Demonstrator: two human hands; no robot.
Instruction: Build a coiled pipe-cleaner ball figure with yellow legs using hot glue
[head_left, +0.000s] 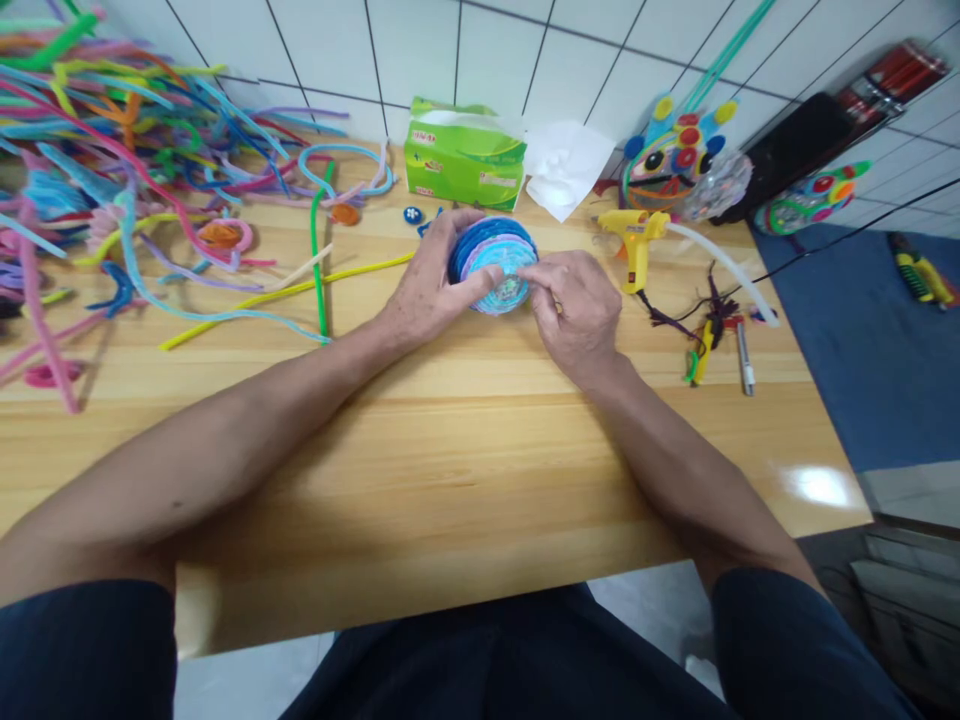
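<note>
Blue coiled cup [501,248] is in front of the green tissue pack [465,165], at the wooden table [450,450]. I have my left hand [439,270] wrapped round its side. My right hand [577,305] is curled, touching its right edge; I can't tell if it pinches anything.

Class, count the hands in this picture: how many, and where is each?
2: the left hand holding the left side of the blue coiled piece, the right hand at its right edge. No other hand shows.

Green tissue pack [463,165] near the tiled wall [416,50]
</note>
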